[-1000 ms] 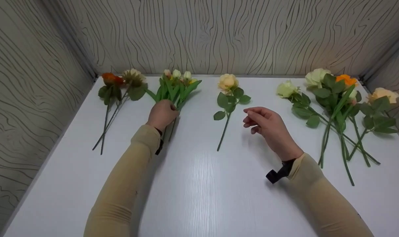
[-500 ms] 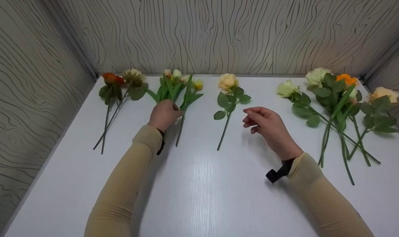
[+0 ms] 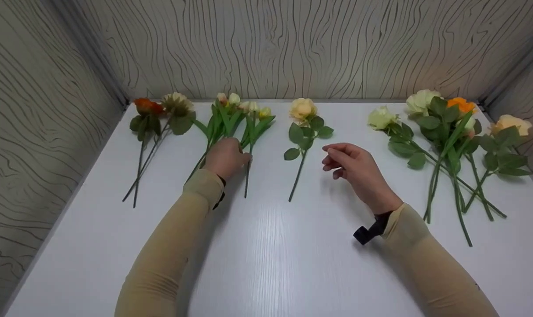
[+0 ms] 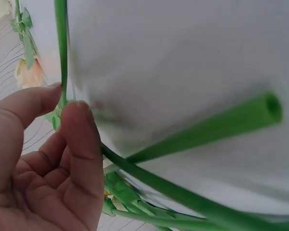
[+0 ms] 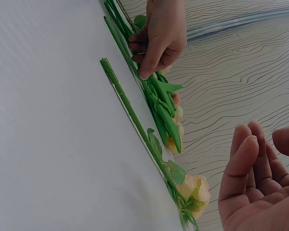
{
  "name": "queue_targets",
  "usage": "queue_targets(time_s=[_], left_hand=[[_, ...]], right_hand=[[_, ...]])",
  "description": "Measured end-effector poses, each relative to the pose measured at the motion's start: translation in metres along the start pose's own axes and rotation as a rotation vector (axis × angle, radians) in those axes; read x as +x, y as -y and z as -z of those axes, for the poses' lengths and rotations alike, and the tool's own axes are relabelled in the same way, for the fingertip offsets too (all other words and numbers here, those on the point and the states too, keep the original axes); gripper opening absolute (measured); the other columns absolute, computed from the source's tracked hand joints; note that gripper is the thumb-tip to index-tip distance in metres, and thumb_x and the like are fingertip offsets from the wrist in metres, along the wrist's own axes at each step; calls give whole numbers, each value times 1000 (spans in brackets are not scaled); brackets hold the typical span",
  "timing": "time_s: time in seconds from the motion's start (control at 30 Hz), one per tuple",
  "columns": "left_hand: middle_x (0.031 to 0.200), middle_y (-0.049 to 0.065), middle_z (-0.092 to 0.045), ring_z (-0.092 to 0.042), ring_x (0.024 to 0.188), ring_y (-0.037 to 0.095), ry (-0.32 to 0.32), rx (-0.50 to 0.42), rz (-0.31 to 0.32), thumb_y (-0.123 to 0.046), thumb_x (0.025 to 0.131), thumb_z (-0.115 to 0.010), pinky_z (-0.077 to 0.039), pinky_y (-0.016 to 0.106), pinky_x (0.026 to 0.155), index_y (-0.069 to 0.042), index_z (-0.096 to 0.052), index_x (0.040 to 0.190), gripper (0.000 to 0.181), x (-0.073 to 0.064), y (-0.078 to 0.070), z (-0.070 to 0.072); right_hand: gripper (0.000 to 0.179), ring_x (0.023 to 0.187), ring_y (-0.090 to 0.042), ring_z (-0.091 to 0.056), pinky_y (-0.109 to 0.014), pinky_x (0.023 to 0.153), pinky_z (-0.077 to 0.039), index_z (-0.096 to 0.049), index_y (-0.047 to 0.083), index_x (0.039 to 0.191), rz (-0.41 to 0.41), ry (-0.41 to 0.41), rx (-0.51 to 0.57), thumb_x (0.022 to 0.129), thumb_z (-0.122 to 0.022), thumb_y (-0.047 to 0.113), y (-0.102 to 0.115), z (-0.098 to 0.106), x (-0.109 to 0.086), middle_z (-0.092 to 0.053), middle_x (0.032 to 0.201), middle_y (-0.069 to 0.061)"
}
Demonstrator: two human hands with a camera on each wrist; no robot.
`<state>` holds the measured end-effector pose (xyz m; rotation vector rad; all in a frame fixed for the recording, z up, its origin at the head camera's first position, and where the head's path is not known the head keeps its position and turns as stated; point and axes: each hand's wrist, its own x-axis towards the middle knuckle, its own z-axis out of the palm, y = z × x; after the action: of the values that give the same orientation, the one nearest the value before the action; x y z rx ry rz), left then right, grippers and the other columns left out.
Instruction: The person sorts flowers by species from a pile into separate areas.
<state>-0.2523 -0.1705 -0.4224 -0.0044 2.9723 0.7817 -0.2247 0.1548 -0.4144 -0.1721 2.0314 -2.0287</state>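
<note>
My left hand point(image 3: 226, 158) bends over the tulips at the left of the table. Between its thumb and index finger it pinches the thin green stem of a tulip point(image 4: 61, 43), whose leaves and white and yellow heads fan out beyond the hand in the head view. Another bunch of tulips point(image 3: 222, 119) lies just left, its stems partly covered by the hand. My right hand point(image 3: 358, 174) hovers near the middle with fingers loosely bent and holds nothing. Closest to it is a single peach rose point(image 3: 303, 110), lying with its stem toward me.
On the far left lie an orange-red flower point(image 3: 147, 106) and a cream flower point(image 3: 178, 105) with crossed stems. A loose pile of roses point(image 3: 424, 103) and other flowers spreads over the right side. A patterned wall panel point(image 3: 275, 48) closes off the table's back edge.
One tulip spray has come away to the right of the others, its stem swinging upright. My left hand has shifted slightly right and toward me. My right hand stays put.
</note>
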Motion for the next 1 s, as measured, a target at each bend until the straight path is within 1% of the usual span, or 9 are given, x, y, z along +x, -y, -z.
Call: queue_targets(time_s=[0.07,0.23,0.33,0.5,0.67,0.77,0.83,0.9,1.0], left_hand=[[68,4,-57,-51,62,20,6,4,-3,-21,96,-69,-43,35,57,-7,-61,72,29,1,-2,-1],[61,5,-54,-52,56,21,6,7,-17,-7,94,-62,-43,35,55,-9,-55,65,30,6,-5,-5],[62,6,-54,-52,58,22,-4,-3,-21,-4,95,-60,-43,35,56,-8,-54,66,29,10,-7,-6],[65,7,-55,-54,58,21,-8,-72,7,-4,97,-58,-44,34,57,-7,-53,71,27,12,-8,-4],[63,5,-52,-52,57,20,-7,-128,16,-9,99,-58,-43,34,55,-9,-50,72,29,12,-7,-2],[63,5,-56,-54,55,19,4,-167,31,-18,102,-60,-44,33,53,-7,-55,76,28,10,-9,2],[66,6,-60,-55,56,18,-1,-186,28,-25,103,-61,-45,33,52,-6,-60,82,28,7,-13,5],[73,5,-64,-57,60,18,-29,-181,-13,-29,103,-61,-47,33,54,-6,-66,89,28,3,-20,6],[88,3,-68,-60,72,17,-79,-149,-124,-32,103,-61,-50,33,62,-8,-71,102,26,-5,-36,2]], right_hand=[[38,96,-24,-65,-28,72,-52,-63,2,127,0,-2,1,103,-65,31,0,0,0,-66,103,-11],[38,97,-25,-65,-29,72,-53,-63,3,126,-11,-17,-16,103,-65,32,0,0,-2,-66,104,-11],[38,98,-25,-65,-29,73,-53,-63,3,127,-17,-20,-28,103,-64,33,0,0,-3,-66,105,-12],[37,99,-26,-65,-30,74,-53,-64,3,127,-19,-24,-36,104,-64,33,1,0,-4,-66,107,-13],[37,99,-26,-66,-30,74,-53,-64,4,127,-23,-23,-36,104,-64,32,2,0,-5,-66,107,-14],[38,99,-26,-66,-30,75,-53,-64,4,128,-31,-21,-40,104,-64,33,2,2,-4,-66,108,-14],[39,99,-26,-66,-30,74,-53,-64,3,128,-31,-21,-43,103,-64,33,2,5,-3,-66,108,-14],[40,99,-25,-66,-29,75,-53,-63,4,128,-35,-29,-61,103,-64,35,2,12,-3,-66,108,-14],[44,100,-23,-66,-29,76,-54,-61,3,130,-41,-54,-131,103,-64,38,3,30,-3,-66,109,-12]])
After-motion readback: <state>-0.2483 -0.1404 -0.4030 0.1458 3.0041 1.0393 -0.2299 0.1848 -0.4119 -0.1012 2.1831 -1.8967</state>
